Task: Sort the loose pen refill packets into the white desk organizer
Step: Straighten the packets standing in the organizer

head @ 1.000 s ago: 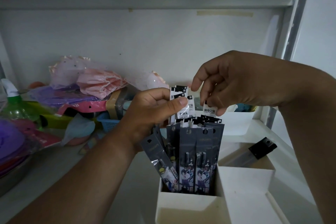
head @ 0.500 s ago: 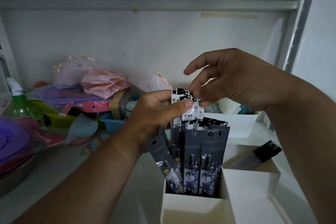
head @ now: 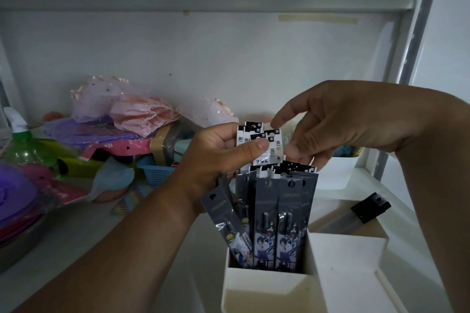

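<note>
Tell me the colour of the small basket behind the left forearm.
Blue, a mesh-sided basket, seen in the head view.

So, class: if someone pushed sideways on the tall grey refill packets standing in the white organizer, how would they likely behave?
The grey refill packets look thin and glossy, so they probably flex and slide easily. One at the left already leans outward, suggesting they tip readily. The white organizer walls only their lower ends, so the tops would likely fan out.

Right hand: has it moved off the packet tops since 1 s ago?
Yes. The right hand has opened and drawn back to the right of the packets held by the left hand, its fingers now beside their tops.
</note>
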